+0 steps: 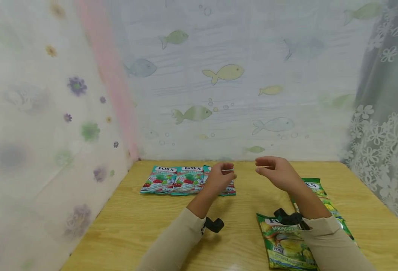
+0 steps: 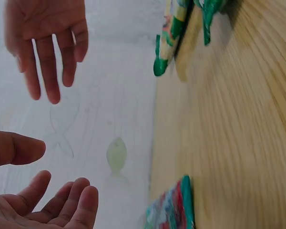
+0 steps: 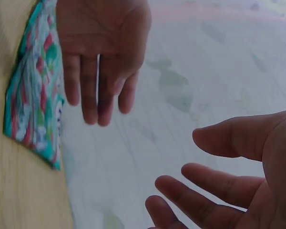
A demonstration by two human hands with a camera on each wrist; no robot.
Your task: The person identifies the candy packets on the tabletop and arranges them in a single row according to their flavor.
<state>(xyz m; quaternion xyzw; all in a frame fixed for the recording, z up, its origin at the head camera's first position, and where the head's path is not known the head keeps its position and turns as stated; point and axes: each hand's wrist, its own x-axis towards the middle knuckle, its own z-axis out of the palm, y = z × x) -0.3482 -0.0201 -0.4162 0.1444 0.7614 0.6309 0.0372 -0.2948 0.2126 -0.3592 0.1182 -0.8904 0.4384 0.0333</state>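
Both hands are held up over the table, palms facing each other with a gap between them. My left hand (image 1: 219, 178) is in front of the rightmost of three teal Fox's Mint Blossom candy bags (image 1: 188, 180), partly hiding it. My right hand (image 1: 277, 174) hovers to the right, its fingers loosely bent and holding nothing. Beneath the right forearm lie green-and-yellow Fox's candy bags: one in front (image 1: 287, 244), another behind (image 1: 315, 186), both partly covered by the arm. In the wrist views the left hand's fingers (image 2: 81, 205) and the right hand's fingers (image 3: 205, 200) are spread and relaxed.
The bags lie on a light wooden table (image 1: 117, 222). A fish-patterned curtain (image 1: 226, 113) hangs behind its far edge, a flowered sheet (image 1: 43, 150) along the left, and a lace-patterned grey curtain (image 1: 385, 131) on the right. Dark camera mounts (image 1: 214, 225) sit at both wrists.
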